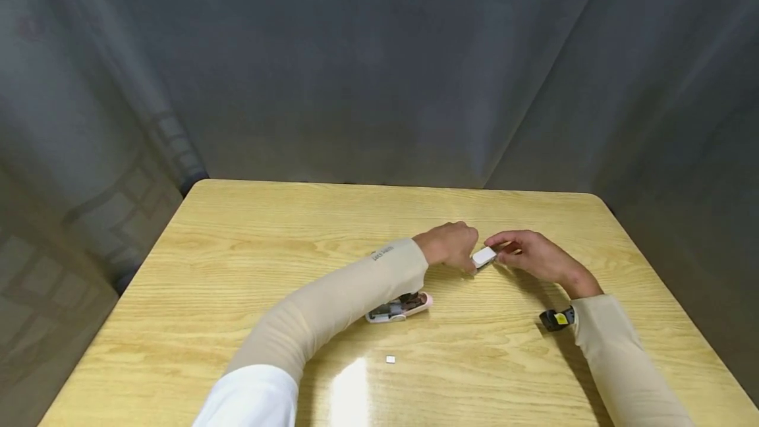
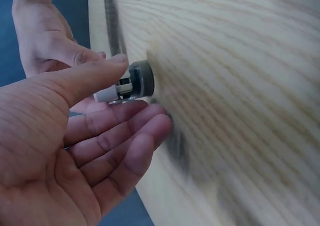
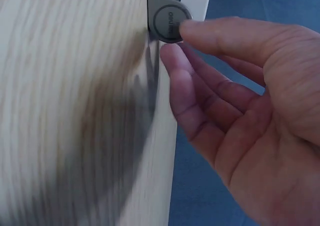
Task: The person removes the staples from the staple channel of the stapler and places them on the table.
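In the head view, a small grey device with a white top is held between both hands, just above or on the table. My left hand pinches its left end. The left wrist view shows the device's rounded grey end and its dark and white inner parts. From the other side my right hand pinches it with thumb and fingertips. Close up in the right wrist view, that thumb touches a round disc with lettering. The device's exact kind is unclear.
Partly behind the left forearm lies a pale pink-rimmed object with dark insides. Nearer the front edge is a tiny white piece. A wooden table carries everything, with grey curtains behind and at the sides.
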Available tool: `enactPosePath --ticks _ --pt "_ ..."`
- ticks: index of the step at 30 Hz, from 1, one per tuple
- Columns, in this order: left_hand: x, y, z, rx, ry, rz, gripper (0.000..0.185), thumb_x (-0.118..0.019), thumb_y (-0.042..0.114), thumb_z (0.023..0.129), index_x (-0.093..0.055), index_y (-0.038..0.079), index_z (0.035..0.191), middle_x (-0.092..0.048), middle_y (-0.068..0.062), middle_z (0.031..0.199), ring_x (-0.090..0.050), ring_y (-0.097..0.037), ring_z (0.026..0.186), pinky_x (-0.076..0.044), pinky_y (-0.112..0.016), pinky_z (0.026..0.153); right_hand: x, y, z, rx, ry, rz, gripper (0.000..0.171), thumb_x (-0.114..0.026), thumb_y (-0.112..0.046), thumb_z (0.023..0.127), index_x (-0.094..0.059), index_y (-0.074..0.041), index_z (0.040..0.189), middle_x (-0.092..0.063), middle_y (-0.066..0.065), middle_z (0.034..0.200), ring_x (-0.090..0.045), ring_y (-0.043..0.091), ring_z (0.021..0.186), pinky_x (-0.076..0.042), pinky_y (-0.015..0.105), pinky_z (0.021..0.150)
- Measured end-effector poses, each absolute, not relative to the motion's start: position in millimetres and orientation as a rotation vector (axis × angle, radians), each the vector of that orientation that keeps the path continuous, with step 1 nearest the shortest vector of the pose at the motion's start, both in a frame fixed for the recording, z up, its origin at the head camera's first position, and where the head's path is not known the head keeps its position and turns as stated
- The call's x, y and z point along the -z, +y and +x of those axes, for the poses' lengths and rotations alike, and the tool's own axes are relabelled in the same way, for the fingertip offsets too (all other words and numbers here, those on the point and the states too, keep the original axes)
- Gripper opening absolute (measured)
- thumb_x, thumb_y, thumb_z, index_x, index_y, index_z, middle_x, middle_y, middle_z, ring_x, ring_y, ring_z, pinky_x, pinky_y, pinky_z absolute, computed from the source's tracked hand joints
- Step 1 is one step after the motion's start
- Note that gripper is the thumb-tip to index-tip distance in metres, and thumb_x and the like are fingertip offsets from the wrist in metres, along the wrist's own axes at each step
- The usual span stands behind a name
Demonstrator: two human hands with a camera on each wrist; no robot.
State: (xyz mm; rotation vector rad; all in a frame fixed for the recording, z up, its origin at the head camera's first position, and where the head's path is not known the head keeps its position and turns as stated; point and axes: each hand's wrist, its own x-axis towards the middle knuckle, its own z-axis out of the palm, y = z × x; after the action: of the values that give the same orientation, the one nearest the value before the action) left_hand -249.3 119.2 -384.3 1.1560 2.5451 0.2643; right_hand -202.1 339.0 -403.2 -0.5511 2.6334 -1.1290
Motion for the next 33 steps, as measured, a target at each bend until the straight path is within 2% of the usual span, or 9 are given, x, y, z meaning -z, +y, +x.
enactPosePath --ticks 4,16,26,33 --pt "387.9 121.1 -247.7 -0.246 2.547 1.134 0.024 -0.081 0.030 0.090 -0.064 0.013 0.089 -0.057 0.004 0.070 -0.044 -0.007 0.052 -0.036 -0.022 0.049 405.6 337.7 -203.6 1.126 2.603 -0.562 0.032 -0.065 0.008 0.097 -0.063 0.008 0.129 -0.066 0.021 0.120 -0.065 0.032 0.101 -0.054 0.028 0.075" --pt "392.5 119.7 -246.2 -0.210 2.537 1.172 0.025 -0.079 0.035 0.093 -0.066 0.014 0.090 -0.061 0.005 0.073 -0.045 -0.006 0.054 -0.038 -0.021 0.051 410.2 334.8 -202.0 1.099 2.631 -0.587 0.033 -0.067 0.009 0.094 -0.064 0.008 0.127 -0.068 0.015 0.112 -0.064 0.027 0.094 -0.054 0.028 0.074" --pt "391.0 119.2 -237.1 -0.225 2.533 1.294 0.021 -0.080 0.031 0.093 -0.066 0.016 0.093 -0.061 0.009 0.077 -0.047 -0.005 0.063 -0.038 -0.020 0.057 408.5 337.0 -196.1 1.104 2.609 -0.626 0.029 -0.068 0.009 0.093 -0.067 0.005 0.122 -0.069 0.013 0.111 -0.066 0.027 0.093 -0.054 0.028 0.077" --pt "386.4 115.2 -236.2 -0.246 2.554 1.289 0.022 -0.082 0.033 0.091 -0.066 0.017 0.091 -0.061 0.008 0.079 -0.047 -0.007 0.070 -0.038 -0.021 0.061 403.7 335.0 -191.7 1.102 2.606 -0.625 0.028 -0.072 0.005 0.093 -0.068 0.003 0.121 -0.069 0.011 0.111 -0.066 0.025 0.093 -0.053 0.028 0.076"
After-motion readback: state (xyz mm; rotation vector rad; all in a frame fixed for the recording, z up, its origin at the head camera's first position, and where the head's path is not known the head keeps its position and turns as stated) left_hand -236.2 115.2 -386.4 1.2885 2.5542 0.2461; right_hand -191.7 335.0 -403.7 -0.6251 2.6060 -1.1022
